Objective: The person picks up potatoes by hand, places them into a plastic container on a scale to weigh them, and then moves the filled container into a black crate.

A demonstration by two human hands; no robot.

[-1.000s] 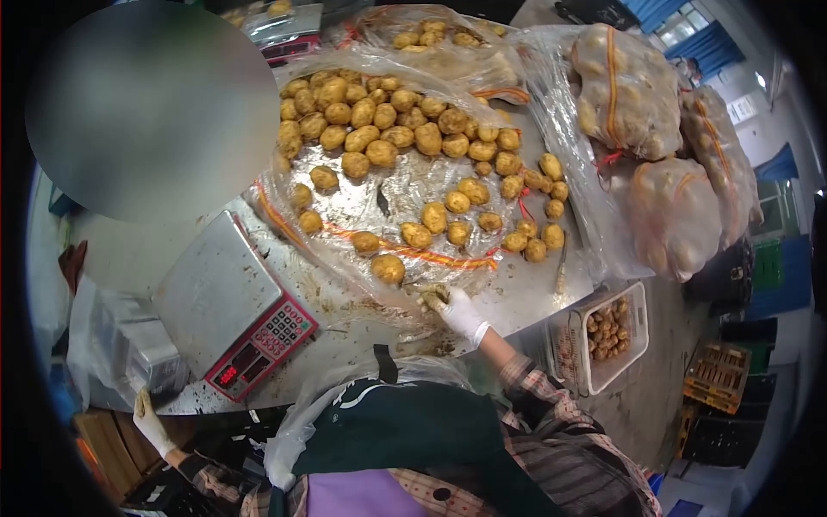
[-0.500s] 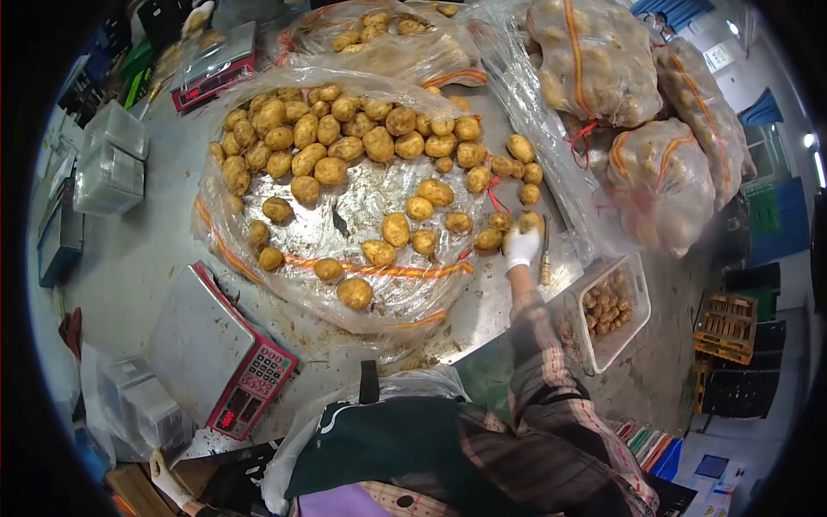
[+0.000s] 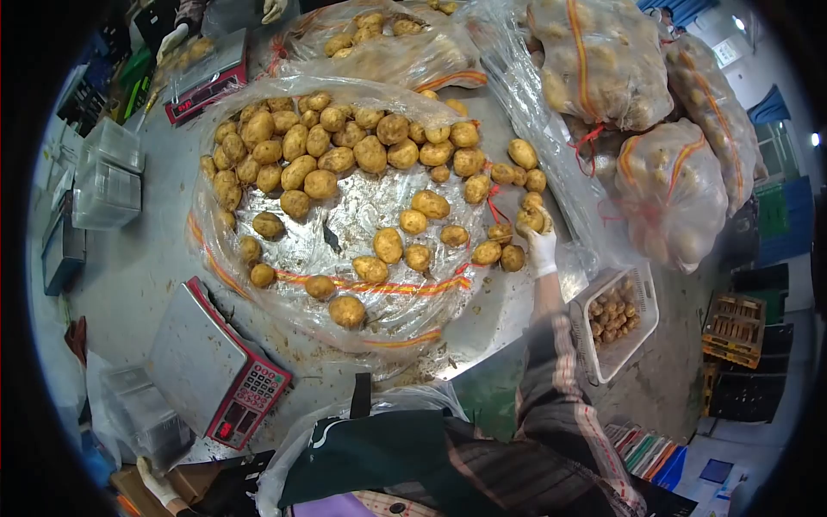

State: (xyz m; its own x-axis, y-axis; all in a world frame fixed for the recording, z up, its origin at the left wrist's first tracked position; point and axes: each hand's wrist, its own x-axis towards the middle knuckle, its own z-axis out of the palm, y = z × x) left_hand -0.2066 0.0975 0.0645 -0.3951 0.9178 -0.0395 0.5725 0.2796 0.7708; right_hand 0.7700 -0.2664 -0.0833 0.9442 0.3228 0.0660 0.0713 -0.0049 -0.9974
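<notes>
My right hand (image 3: pixel 541 246), in a white glove, is closed around a potato (image 3: pixel 531 219) at the right side of the table. Close by lie more potatoes (image 3: pixel 512 258), just left of the wrist. Many other potatoes (image 3: pixel 370 155) rest on an opened clear plastic bag (image 3: pixel 388 320) with red and yellow stripes. My left hand (image 3: pixel 158 484), also gloved, is low at the left edge of view beside clear plastic boxes (image 3: pixel 142 409); its fingers are too small and partly covered to read.
A red-edged scale (image 3: pixel 202 358) stands front left. Full potato sacks (image 3: pixel 672 189) lean at the right, above a white crate (image 3: pixel 642 323) holding small potatoes. At the far left, another person's gloved hand (image 3: pixel 173 40) is over a second scale (image 3: pixel 207 73). Clear tubs (image 3: pixel 108 194) stand left.
My right hand has shifted slightly right, with its fingers around a potato. My left hand has moved a little left. Another person's hands have come into view at the top left.
</notes>
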